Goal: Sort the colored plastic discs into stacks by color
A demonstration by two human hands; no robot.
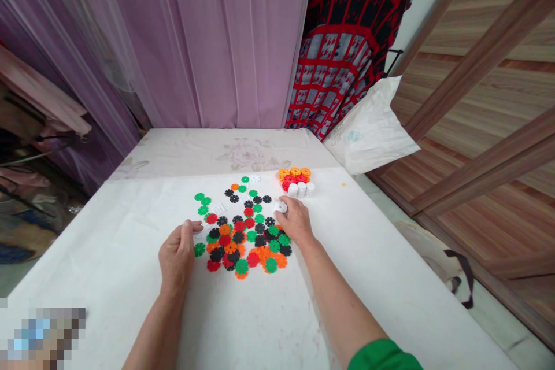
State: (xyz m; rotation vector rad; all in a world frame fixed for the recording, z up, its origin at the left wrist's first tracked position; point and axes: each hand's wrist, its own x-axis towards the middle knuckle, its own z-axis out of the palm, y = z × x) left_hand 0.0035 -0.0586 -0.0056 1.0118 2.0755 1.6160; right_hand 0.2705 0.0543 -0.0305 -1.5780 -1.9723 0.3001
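Observation:
My right hand (295, 221) pinches a short stack of white notched plastic discs (280, 206) at the right of the loose pile. My left hand (177, 251) is at the pile's left edge, with its fingers drawn together. A pale shape shows by those fingertips, too faint to make out. Between my hands lies a loose spread of notched discs: black (238, 237), green (241, 266), red (253, 259) and orange (281, 260). A few white discs (219, 208) blend into the white cloth. Beyond my right hand stand short stacks of white (301, 189), red (295, 181) and orange discs (295, 172).
A white cloth (359, 266) covers the table, with a flower-patterned strip at the far end. A white plastic bag (373, 130) hangs at the far right corner. Purple curtains (208, 40) and a red patterned cloth (333, 63) are behind; wooden cabinet doors (477, 98) stand right.

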